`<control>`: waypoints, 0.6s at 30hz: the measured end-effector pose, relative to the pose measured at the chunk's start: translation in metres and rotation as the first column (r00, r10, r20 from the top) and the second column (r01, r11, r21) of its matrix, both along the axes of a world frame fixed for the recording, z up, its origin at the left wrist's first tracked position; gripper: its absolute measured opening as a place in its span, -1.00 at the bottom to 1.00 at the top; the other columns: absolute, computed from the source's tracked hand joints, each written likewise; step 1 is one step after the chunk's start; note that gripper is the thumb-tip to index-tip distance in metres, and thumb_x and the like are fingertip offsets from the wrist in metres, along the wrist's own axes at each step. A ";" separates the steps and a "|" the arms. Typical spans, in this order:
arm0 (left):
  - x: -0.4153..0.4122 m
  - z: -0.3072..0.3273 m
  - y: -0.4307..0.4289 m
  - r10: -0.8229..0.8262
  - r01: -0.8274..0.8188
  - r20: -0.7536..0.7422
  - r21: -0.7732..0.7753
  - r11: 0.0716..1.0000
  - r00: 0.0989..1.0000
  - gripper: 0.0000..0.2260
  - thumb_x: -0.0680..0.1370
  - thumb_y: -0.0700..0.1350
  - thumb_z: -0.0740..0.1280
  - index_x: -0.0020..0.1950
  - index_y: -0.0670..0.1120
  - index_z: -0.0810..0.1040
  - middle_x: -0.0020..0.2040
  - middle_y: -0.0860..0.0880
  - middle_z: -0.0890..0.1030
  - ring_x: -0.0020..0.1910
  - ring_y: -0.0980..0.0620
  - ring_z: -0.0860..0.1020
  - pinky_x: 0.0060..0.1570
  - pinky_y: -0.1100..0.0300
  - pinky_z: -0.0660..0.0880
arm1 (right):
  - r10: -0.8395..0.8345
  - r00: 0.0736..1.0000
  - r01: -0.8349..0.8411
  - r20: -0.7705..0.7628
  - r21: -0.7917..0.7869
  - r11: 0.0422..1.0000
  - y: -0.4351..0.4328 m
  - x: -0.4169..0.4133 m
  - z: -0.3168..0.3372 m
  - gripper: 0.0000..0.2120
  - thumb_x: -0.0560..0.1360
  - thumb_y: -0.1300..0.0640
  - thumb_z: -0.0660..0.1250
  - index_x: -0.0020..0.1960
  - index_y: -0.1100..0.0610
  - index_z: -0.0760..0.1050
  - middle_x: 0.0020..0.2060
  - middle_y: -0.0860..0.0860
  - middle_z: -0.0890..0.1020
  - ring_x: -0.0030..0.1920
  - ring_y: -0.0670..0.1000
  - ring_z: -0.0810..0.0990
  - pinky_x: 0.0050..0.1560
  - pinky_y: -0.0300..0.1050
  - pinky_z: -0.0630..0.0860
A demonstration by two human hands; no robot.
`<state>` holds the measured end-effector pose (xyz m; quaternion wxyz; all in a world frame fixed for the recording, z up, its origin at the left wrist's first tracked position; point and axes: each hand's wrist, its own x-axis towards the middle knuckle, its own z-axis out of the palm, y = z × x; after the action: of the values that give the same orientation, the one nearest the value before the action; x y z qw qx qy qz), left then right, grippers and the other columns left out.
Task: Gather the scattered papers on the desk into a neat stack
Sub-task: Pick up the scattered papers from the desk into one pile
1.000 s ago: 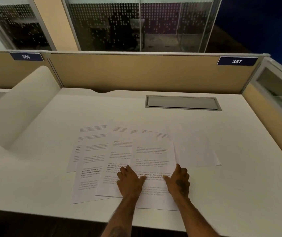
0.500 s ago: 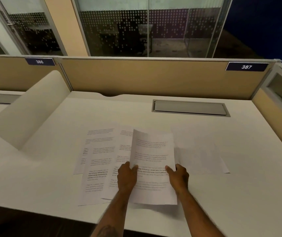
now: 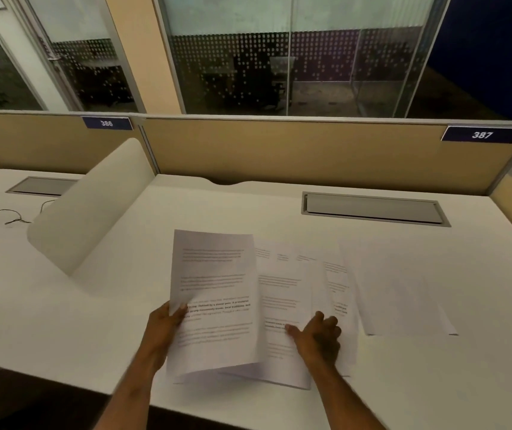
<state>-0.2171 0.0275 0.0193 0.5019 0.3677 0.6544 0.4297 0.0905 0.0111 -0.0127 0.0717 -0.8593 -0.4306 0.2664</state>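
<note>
While left hand [image 3: 164, 328] lifts a sheet [image 3: 214, 293], right hand [image 3: 318, 336] presses papers [image 3: 289, 293].

Counted in view: one lifted printed sheet [image 3: 214, 293], at least three further sheets [image 3: 285, 305] lying overlapped on one desk [image 3: 279, 218], two hands [image 3: 163, 327], two cable hatches [image 3: 372, 209], two numbered plates [image 3: 483, 135].

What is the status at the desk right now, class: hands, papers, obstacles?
Left hand holding one sheet raised. Right hand flat on the spread papers. One page apart at right. Stack not formed; nothing in the way.
</note>
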 end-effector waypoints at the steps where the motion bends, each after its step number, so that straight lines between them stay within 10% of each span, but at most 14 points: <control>1: -0.010 0.000 -0.001 -0.008 0.008 0.004 -0.002 1.000 1.000 -0.82 0.61 -0.07 0.38 0.18 -0.07 0.67 -0.04 -0.05 0.79 -0.09 -0.07 0.77 -0.19 0.13 0.67 | 0.004 0.999 -0.004 0.034 -0.009 1.000 0.001 -0.007 0.000 -0.25 0.40 -0.31 0.40 0.37 0.15 0.33 0.32 0.15 0.38 0.28 0.14 0.43 0.17 0.02 0.54; 14: -0.044 -0.008 0.019 -0.013 0.011 0.108 0.017 1.000 0.994 -0.83 0.64 -0.13 0.33 0.20 -0.11 0.64 -0.01 -0.15 0.78 -0.12 -0.18 0.76 -0.15 -0.02 0.68 | -0.262 0.874 0.276 -0.409 -0.027 0.961 0.021 -0.003 -0.002 -0.66 0.46 0.19 0.46 0.20 0.26 0.58 0.15 0.19 0.66 0.15 0.20 0.63 0.21 0.01 0.58; 18: -0.051 0.001 0.025 0.032 -0.037 0.120 0.041 0.998 0.992 -0.84 0.64 -0.14 0.34 0.19 -0.09 0.64 -0.04 -0.11 0.79 -0.15 -0.12 0.76 -0.22 0.06 0.68 | -0.295 0.738 0.369 -0.607 -0.004 0.930 0.030 0.020 0.010 -0.47 0.41 0.41 0.43 0.37 0.27 0.43 0.23 0.30 0.58 0.10 0.21 0.58 0.16 0.05 0.55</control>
<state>-0.2685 0.0524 0.0199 0.5248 0.3407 0.6200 0.4735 0.1100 0.0413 -0.0030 0.2999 -0.7881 -0.2402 0.4809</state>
